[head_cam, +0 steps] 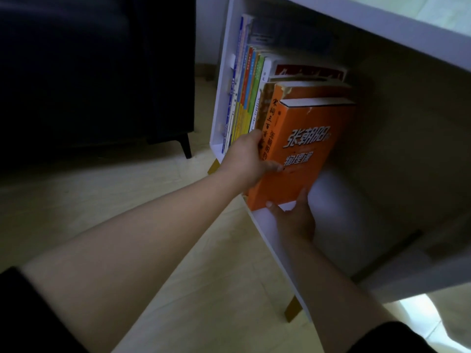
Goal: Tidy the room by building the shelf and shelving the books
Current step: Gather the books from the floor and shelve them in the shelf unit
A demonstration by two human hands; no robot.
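Books upright in a white shelf (356, 29) on a pale tiled floor (102, 194).
Left of the shelf stands dark furniture (89, 72) on a black leg. The shelf rests on wooden legs (291, 310). Against its left wall stands a row of thin colourful books (244, 98), then thicker ones, with the orange book (313, 123) last, its cover reading 张朝阳 and 物理课 in white. The left grip (244, 159) is clamped on that book's spine, thumb on the cover. The right grip (295, 220) clasps its lower edge at the shelf's bottom board.
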